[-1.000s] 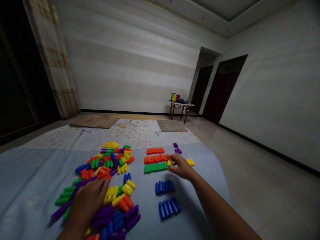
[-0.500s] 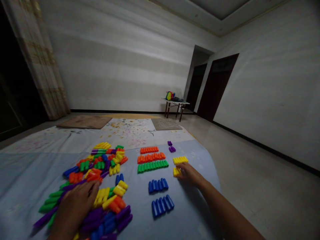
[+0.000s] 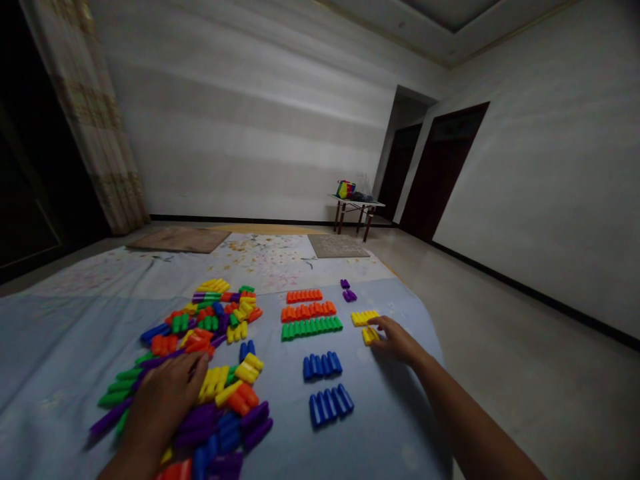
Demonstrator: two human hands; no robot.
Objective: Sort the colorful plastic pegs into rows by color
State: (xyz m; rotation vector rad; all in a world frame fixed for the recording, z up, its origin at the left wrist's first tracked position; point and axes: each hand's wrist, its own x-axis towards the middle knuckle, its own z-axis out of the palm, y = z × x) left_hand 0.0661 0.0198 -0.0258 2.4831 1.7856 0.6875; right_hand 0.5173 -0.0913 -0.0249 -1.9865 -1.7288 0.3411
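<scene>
My right hand [image 3: 397,341] pinches a short group of yellow bullet-shaped plastic pieces [image 3: 369,336] at the right of the cloth. Just beyond it lies a longer yellow row [image 3: 365,318]. My left hand [image 3: 170,390] rests palm down on a mixed heap of the same plastic pieces, fingers loosely extended; its fingertips are partly hidden. Beside that hand are yellow pieces [image 3: 213,383], purple pieces [image 3: 197,425] and green pieces [image 3: 117,393]. Between the hands stand orange rows [image 3: 309,311], a green row [image 3: 312,328] and two blue groups [image 3: 331,405].
Small purple pieces [image 3: 349,295] lie behind the yellow row. A blue and flowered cloth [image 3: 400,413] covers the table. Two flat mats, one brown [image 3: 180,239] and one grey [image 3: 337,246], lie at its far edge. A small side table [image 3: 357,199] holds a colourful item.
The short yellow group has shifted right along the longer yellow row with my right hand. My left hand stays on the heap. The whole view has turned slightly left.
</scene>
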